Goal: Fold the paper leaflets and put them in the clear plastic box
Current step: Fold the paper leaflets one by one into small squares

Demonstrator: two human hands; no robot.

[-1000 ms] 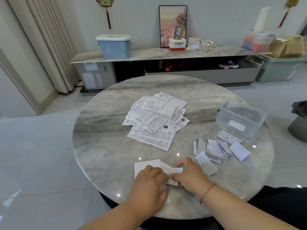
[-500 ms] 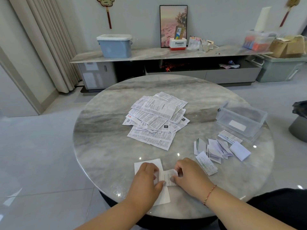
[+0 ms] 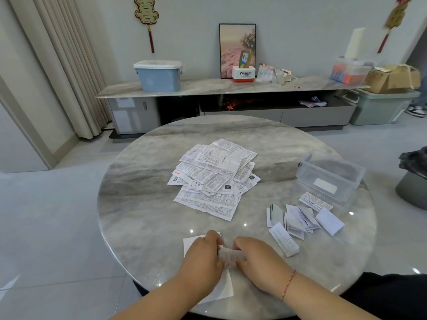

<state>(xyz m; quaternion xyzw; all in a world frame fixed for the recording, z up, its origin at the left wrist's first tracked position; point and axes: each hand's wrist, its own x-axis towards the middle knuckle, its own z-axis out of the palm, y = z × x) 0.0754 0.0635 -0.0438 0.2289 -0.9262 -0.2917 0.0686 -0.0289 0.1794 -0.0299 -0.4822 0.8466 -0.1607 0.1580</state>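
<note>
Folding at the table's (image 3: 138, 215) near edge: both hands, left (image 3: 203, 257) and right (image 3: 258, 262), pinch one leaflet (image 3: 231, 254). Folded ones (image 3: 298, 220) wait beside the clear box (image 3: 330, 179), handy for loading.

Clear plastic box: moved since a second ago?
No. The clear plastic box sits in the same place at the right edge of the round table, with the folded leaflets lying in front of it as before.
</note>
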